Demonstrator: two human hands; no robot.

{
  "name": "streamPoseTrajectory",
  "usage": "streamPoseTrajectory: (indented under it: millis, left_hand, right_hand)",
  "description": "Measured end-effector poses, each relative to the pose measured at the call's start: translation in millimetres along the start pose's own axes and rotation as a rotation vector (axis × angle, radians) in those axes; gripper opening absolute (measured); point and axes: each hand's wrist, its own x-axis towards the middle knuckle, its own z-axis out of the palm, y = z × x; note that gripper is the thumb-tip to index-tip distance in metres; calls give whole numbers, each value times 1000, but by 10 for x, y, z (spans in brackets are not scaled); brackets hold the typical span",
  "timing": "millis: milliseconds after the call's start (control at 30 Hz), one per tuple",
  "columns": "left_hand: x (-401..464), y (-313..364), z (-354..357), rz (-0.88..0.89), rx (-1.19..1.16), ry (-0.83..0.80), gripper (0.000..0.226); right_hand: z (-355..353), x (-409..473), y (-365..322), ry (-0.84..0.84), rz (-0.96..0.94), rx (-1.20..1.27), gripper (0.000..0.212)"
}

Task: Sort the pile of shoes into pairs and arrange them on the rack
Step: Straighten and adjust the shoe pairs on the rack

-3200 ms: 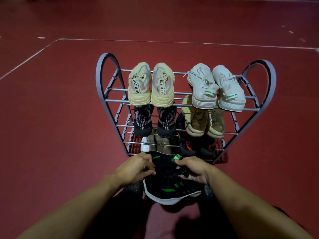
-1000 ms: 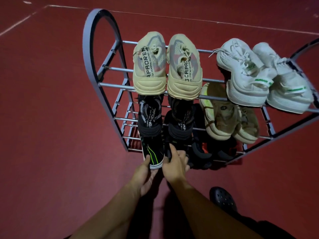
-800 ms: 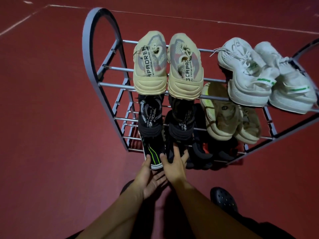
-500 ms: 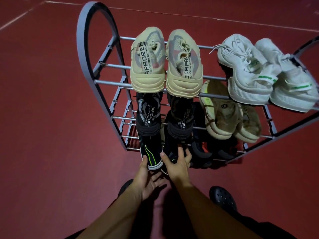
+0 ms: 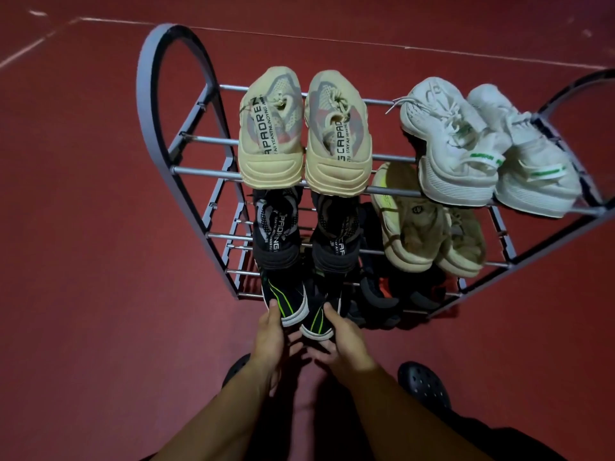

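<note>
A grey metal shoe rack (image 5: 156,104) stands on the red floor. Its top shelf carries a beige pair (image 5: 303,134) and a white pair with green stripes (image 5: 482,151). On the middle shelf sit a black-grey pair (image 5: 299,234) and a tan pair (image 5: 429,234). At the bottom left are two black shoes with green stripes, heels toward me. My left hand (image 5: 269,341) holds the left one (image 5: 286,301) at its heel. My right hand (image 5: 339,341) grips the heel of the right one (image 5: 317,322). Dark shoes (image 5: 392,294) fill the bottom right.
My two feet in black perforated clogs (image 5: 424,384) stand on the floor just in front of the rack. White painted lines (image 5: 299,38) cross the red floor behind it. Open floor lies to the left of the rack.
The right black-and-green shoe's heel has come out toward me in my right hand, and my left hand has closed onto the left shoe's heel. The camera has tilted up a little.
</note>
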Motion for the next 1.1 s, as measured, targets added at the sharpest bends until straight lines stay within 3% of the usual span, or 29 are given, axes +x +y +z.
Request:
streamPoseTrajectory:
  millis: [100,333,633,767,1100]
  left_hand:
    - [-18,52,31,59,-4,18,36]
    - [-91,159,38,-45,-285,-100,33]
    - [-158,158,32,70,-275,-106,19]
    - [-93,185,9,149,-234,-73,14]
    - [146,301,-183,264,-78,121,40]
  right_hand:
    - [-40,-57,36,-51,-11,167,33]
    - [-101,-154,61,-54,-21,302,27]
    - [-139,-269,-27,-25,-131,171,11]
    - [-91,-253,-66,-36,-205,102,15]
    - [22,45,-105,20,-319,-53,25]
